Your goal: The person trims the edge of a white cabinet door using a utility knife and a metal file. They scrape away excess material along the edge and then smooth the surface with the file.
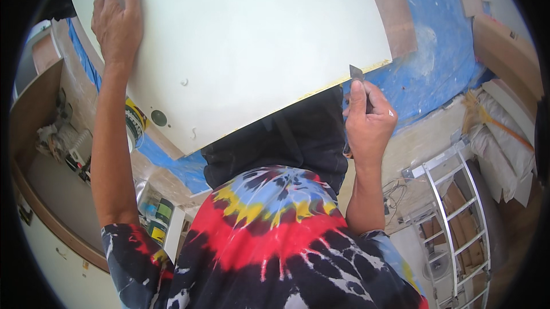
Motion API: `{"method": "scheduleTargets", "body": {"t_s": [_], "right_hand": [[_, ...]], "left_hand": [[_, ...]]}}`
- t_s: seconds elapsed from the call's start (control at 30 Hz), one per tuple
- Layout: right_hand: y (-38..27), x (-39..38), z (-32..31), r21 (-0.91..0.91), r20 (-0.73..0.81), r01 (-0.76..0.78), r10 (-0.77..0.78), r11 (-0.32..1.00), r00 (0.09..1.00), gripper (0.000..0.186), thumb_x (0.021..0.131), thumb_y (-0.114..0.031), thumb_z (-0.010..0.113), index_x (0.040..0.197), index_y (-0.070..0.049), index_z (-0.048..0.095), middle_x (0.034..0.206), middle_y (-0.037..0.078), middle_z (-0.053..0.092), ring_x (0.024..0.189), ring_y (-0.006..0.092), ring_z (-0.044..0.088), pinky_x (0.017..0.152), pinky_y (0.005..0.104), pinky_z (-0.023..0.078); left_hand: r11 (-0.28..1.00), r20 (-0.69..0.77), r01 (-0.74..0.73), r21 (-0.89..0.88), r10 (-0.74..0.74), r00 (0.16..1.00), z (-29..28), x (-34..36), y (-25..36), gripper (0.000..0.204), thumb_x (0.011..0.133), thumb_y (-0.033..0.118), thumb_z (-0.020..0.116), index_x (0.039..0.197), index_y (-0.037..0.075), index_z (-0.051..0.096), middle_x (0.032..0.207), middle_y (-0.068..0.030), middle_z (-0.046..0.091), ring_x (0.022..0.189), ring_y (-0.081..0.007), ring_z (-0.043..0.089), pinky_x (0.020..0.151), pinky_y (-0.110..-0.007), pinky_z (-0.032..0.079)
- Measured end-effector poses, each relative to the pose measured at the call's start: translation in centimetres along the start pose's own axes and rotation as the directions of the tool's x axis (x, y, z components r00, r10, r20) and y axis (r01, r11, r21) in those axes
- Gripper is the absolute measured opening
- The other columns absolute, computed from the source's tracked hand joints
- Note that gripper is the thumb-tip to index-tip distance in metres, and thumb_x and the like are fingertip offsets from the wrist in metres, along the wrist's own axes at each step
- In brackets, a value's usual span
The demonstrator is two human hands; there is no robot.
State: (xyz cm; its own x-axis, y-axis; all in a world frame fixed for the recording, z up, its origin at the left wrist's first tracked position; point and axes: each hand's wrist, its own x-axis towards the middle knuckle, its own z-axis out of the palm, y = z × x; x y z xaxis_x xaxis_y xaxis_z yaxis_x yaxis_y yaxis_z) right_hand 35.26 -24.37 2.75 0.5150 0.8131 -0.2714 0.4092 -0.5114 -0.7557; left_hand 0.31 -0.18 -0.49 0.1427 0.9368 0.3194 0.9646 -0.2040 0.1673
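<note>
A large white panel lies in front of me, with yellowish residue along its near edge. My left hand rests flat on the panel's left side, fingers stretched out. Pinched between the thumb and fingers of my right hand is a small flat metal blade, its dark slanted end pointing up. It is at the panel's near edge, close to the right corner; whether it touches cannot be told. Any handle is hidden by the fingers. A round dark recess shows near the panel's lower left corner.
Blue sheeting covers the floor around the panel. To the right stand an aluminium ladder, a long cardboard box and wrapped bundles. At left are a tub, several cans and an open wooden-edged cabinet.
</note>
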Motion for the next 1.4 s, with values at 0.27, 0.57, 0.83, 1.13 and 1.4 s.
{"method": "scheduleTargets", "body": {"t_s": [0.27, 0.57, 0.83, 1.13, 1.4], "right_hand": [[-1.1, 0.6, 0.2, 0.106, 0.069, -0.042, 0.035, 0.994, 0.997, 0.024, 0.099, -0.019, 0.067, 0.093, 0.004, 0.070, 0.070, 0.009, 0.067, 0.052, 0.0134, 0.060, 0.051, 0.0307, 0.045], [-0.3, -0.3, 0.2, 0.130, 0.043, -0.126, 0.121, 0.984, 0.992, 0.023, 0.098, -0.019, 0.069, 0.094, 0.003, 0.071, 0.072, 0.009, 0.068, 0.055, 0.0125, 0.061, 0.052, 0.0296, 0.046], [-0.1, -0.7, 1.6, -0.035, -0.018, 0.077, -0.078, 0.996, 0.997, 0.024, 0.097, -0.017, 0.070, 0.095, 0.006, 0.071, 0.080, 0.017, 0.072, 0.064, 0.0245, 0.067, 0.063, 0.0350, 0.052], [-0.6, -1.3, 0.1, 0.090, -0.011, -0.127, 0.129, 0.988, 0.992, 0.021, 0.097, -0.016, 0.070, 0.099, 0.005, 0.071, 0.077, 0.013, 0.070, 0.061, 0.0179, 0.065, 0.059, 0.0318, 0.051], [0.6, -1.3, 0.2, -0.025, -0.021, -0.023, 0.023, 0.999, 1.000, 0.022, 0.097, -0.017, 0.070, 0.099, 0.005, 0.071, 0.074, 0.013, 0.069, 0.059, 0.0177, 0.062, 0.058, 0.0325, 0.049]], "left_hand": [[1.000, 0.009, -0.008, 0.004, 0.008, 1.000, 0.0, 0.4, 0.1, 0.058, 0.102, 0.047, 0.046, 0.147, 0.011, 0.052, 0.150, -0.0162, 0.049, 0.141, -0.0332, 0.043, 0.120, -0.043, 0.030], [1.000, 0.007, 0.012, -0.001, -0.012, 1.000, -0.1, 0.1, -0.3, 0.058, 0.103, 0.047, 0.045, 0.147, 0.010, 0.052, 0.150, -0.0157, 0.049, 0.142, -0.0326, 0.043, 0.120, -0.043, 0.030], [1.000, 0.016, 0.015, 0.000, -0.015, 1.000, -0.1, 0.3, -0.2, 0.059, 0.103, 0.047, 0.045, 0.147, 0.010, 0.052, 0.150, -0.0157, 0.049, 0.142, -0.0332, 0.043, 0.120, -0.043, 0.030], [1.000, 0.006, 0.013, -0.002, -0.013, 1.000, -0.1, 0.3, -0.1, 0.058, 0.103, 0.049, 0.046, 0.146, 0.012, 0.053, 0.149, -0.0154, 0.050, 0.141, -0.0334, 0.044, 0.119, -0.043, 0.032], [1.000, -0.003, -0.015, -0.018, 0.015, 1.000, 0.0, 0.2, -0.7, 0.057, 0.102, 0.047, 0.048, 0.146, 0.011, 0.053, 0.149, -0.0162, 0.050, 0.141, -0.0336, 0.044, 0.119, -0.043, 0.032]]}}
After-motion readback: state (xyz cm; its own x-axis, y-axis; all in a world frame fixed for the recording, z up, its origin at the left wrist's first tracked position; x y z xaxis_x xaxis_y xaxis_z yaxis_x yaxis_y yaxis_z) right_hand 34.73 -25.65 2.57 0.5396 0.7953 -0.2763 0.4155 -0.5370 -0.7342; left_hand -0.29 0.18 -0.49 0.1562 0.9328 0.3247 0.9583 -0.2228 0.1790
